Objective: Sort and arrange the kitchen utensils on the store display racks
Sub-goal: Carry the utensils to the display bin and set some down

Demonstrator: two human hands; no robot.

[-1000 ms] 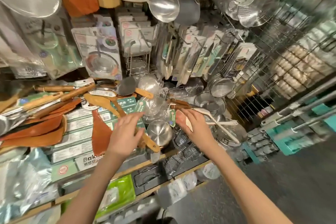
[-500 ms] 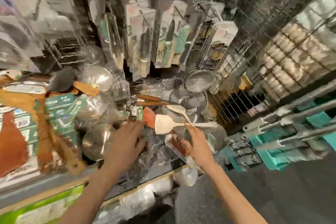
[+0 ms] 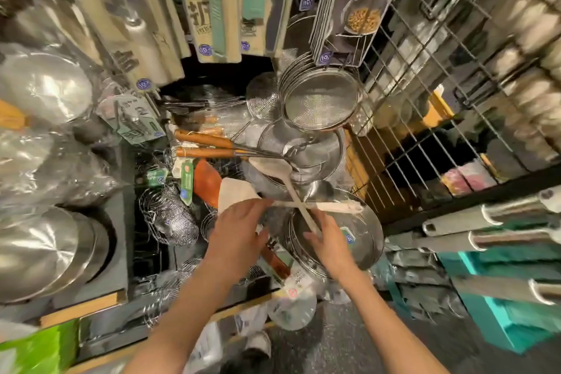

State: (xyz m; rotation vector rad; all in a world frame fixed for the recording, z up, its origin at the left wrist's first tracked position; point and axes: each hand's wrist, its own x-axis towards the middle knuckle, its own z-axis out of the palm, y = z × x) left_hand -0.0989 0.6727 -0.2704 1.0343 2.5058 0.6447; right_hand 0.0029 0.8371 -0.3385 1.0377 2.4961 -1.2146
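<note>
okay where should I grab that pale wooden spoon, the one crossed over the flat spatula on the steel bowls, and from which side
Judging by its pose, take the pale wooden spoon by the lower end of its handle, coming from below, nearest the right hand. The bowl end points up and away, against the wire strainers, and the middle crosses the flat spatula, so only the near end looks free.

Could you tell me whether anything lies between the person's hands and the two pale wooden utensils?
Nothing visible does: the left hand is already at the spatula, and the right hand at the spoon handle where they cross.
</note>
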